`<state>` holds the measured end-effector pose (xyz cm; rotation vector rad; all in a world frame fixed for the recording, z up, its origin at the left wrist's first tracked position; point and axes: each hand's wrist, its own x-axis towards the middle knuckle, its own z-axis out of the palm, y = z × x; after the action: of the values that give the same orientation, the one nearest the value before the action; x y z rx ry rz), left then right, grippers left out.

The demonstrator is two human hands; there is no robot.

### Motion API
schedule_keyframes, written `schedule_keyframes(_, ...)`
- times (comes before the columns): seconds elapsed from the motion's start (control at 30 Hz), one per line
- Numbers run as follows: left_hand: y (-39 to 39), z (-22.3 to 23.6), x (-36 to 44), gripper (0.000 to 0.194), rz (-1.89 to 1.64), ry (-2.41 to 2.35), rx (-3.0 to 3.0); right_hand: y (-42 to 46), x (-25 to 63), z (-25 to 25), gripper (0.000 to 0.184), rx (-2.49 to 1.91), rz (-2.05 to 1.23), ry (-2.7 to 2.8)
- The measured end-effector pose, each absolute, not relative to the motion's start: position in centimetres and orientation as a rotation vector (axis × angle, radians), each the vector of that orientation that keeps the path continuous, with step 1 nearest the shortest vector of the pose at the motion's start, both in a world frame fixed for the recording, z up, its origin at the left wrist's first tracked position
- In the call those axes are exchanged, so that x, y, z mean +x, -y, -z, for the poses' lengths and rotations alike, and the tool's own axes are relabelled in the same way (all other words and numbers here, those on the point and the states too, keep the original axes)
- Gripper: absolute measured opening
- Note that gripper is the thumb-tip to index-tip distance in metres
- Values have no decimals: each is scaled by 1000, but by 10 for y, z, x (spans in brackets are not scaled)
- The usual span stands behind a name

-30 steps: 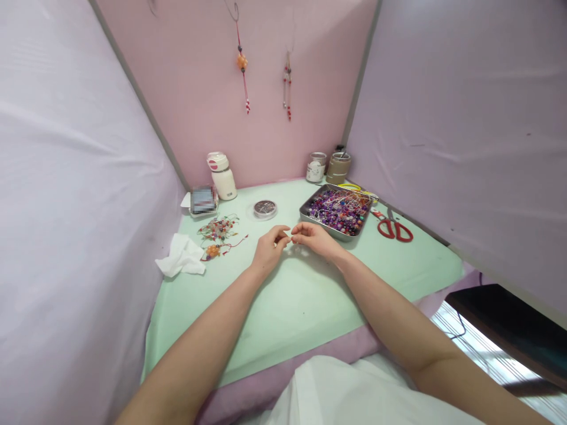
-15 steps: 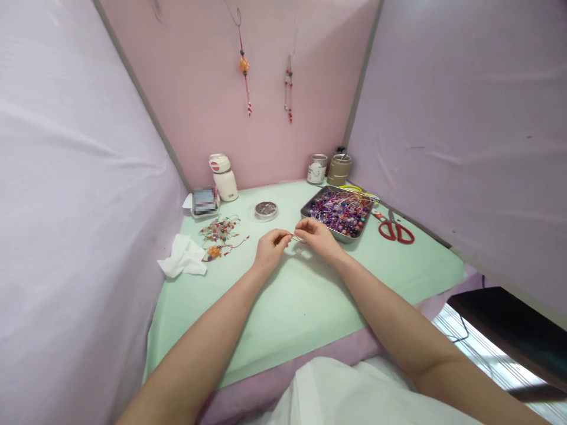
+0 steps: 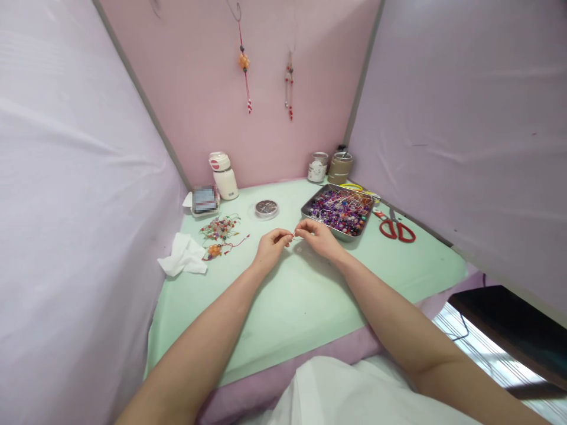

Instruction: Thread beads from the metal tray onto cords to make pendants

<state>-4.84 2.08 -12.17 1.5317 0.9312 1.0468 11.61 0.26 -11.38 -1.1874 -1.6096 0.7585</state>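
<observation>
Over the middle of the green-covered table, my left hand (image 3: 271, 245) and my right hand (image 3: 318, 237) meet fingertip to fingertip. Both are closed in a pinch on a thin reddish cord (image 3: 293, 236), of which only a short stretch shows between them. Any bead on the cord is too small to make out. Just behind my right hand is a metal tray (image 3: 349, 238) full of purple and mixed beads (image 3: 330, 211) with pale strings on top. A round clear case (image 3: 266, 209) with dark contents lies beyond my left hand.
At left lie a white tissue (image 3: 182, 255), an orange beaded charm (image 3: 215, 251) and a heap of beaded strings (image 3: 220, 227). A white bottle (image 3: 225, 177) and two jars (image 3: 318, 168) stand at the back. Red-handled scissors (image 3: 397, 230) rest at right. A finished charm (image 3: 243, 62) hangs on the pink wall.
Both hands stay in nearly the same place, still pinching. The loose loop of cord below the fingers shows less now. The view has shifted very slightly.
</observation>
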Motion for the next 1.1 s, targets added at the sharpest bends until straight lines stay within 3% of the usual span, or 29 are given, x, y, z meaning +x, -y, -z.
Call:
schedule_keyframes(0.27,-19,117,-49,11,-1125,-780,1684,-7,115,124,17,-1240,-846,1637)
schedule_keyframes(0.63,-27,126,-50,24,-1197,-896,1358,-3,112,121,21,-1272,-467,1768)
schedule_keyframes(0.93,-34,129,-50,27,-1095,-701,937,1,113,118,7,-1384,-201,1841)
schedule_keyframes(1.1,-33,127,-50,25,-1079,-693,918,1,108,120,12,-1250,-381,1784)
